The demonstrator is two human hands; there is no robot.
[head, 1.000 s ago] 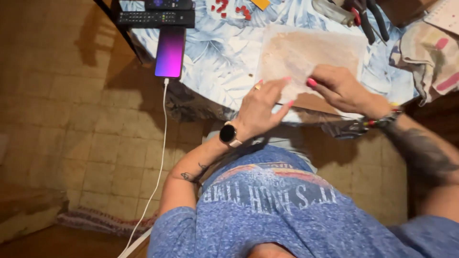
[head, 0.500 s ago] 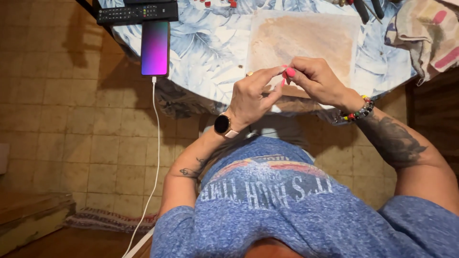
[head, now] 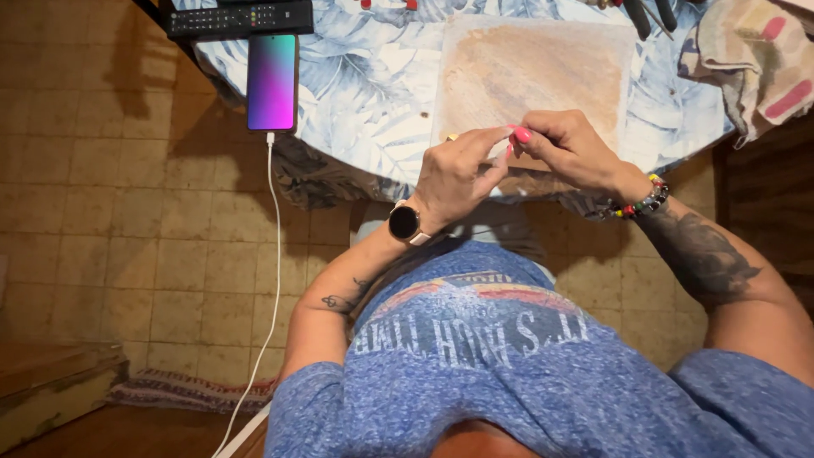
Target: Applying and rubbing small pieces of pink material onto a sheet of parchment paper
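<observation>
1. Left hand: fingers curled, thumb and forefinger drawn together toward the right hand; whatever lies between the tips is too small to tell. A round dark watch sits on the wrist.
2. Right hand: fingers bent, pink nails meeting the left fingertips at the near edge of the bench; whether it pinches anything cannot be told. A beaded bracelet circles the wrist.
3. Brown stained sheet: flat, rectangular, lying on the bench just beyond both hands; its near edge passes under them.
4. Bench: covered with a pale blue leaf-print cloth.
5. Phone: far left of the bench, lit purple-green screen up, a white cable running from its near end down to the floor.
6. Remote control: black, just beyond the phone.
7. Patterned cloth: bunched at the far right edge of the bench, pink and cream.
8. Tools with dark handles: far edge, partly cut off.
9. Containers: none can be made out on the bench.
</observation>
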